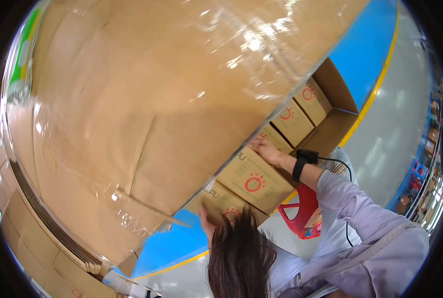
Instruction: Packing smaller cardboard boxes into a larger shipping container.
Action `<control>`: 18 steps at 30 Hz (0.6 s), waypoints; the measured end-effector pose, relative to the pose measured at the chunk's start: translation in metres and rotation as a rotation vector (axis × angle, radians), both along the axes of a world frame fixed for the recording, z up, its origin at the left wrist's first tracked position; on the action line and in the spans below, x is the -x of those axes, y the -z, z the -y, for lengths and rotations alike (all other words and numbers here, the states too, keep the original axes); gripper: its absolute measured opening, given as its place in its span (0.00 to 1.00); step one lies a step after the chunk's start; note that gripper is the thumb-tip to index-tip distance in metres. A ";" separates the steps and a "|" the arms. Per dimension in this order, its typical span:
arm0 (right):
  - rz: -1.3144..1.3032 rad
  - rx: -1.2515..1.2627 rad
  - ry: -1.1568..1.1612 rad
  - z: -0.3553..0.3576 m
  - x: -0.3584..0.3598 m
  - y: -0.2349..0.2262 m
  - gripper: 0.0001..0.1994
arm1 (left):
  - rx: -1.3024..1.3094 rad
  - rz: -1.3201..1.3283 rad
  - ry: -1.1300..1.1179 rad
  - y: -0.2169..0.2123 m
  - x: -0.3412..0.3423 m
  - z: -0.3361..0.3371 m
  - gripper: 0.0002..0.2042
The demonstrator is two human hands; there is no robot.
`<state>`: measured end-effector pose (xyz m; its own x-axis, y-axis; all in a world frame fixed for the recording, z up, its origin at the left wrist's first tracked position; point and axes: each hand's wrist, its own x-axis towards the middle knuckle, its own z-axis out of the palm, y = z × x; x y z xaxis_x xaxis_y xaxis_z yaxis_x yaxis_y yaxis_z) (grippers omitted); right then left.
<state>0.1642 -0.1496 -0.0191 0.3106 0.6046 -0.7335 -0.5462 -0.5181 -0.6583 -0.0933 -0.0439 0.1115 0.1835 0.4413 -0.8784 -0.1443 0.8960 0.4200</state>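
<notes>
A row of small tan cardboard boxes with red round prints runs diagonally beside a large film-wrapped cardboard stack (147,99). My left hand (206,226) presses against the outer side of the nearest cardboard box (221,206); hair covers part of that box and of the hand. My right hand (267,151) grips the far upper edge of the second cardboard box (255,180), fingers bent at the gap before the third box (276,139). Both boxes sit side by side between my hands. A black band with a small cabled device (306,158) is around my right wrist.
Farther boxes (295,121) stand in an open brown carton (341,116). A red plastic stool (301,213) is below my right forearm. Flattened cardboard sheets (47,243) lean at the lower left. Blue floor (365,44) with a yellow line borders grey floor.
</notes>
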 end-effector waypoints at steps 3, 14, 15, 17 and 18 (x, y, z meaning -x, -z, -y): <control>-0.077 0.062 0.048 -0.002 0.003 0.007 0.15 | -0.007 -0.050 0.042 0.001 -0.001 0.000 0.25; -0.049 0.050 0.034 -0.003 0.000 -0.005 0.14 | -0.008 -0.214 0.160 0.002 -0.002 -0.006 0.25; 0.026 0.018 0.053 -0.005 -0.001 -0.006 0.14 | -0.007 -0.223 0.166 0.001 -0.003 -0.008 0.25; 0.095 -0.015 0.074 -0.007 -0.004 -0.007 0.14 | -0.006 -0.236 0.175 0.000 -0.004 -0.010 0.25; 0.037 0.001 0.078 -0.007 -0.009 -0.009 0.14 | -0.004 -0.240 0.181 0.001 -0.006 -0.012 0.26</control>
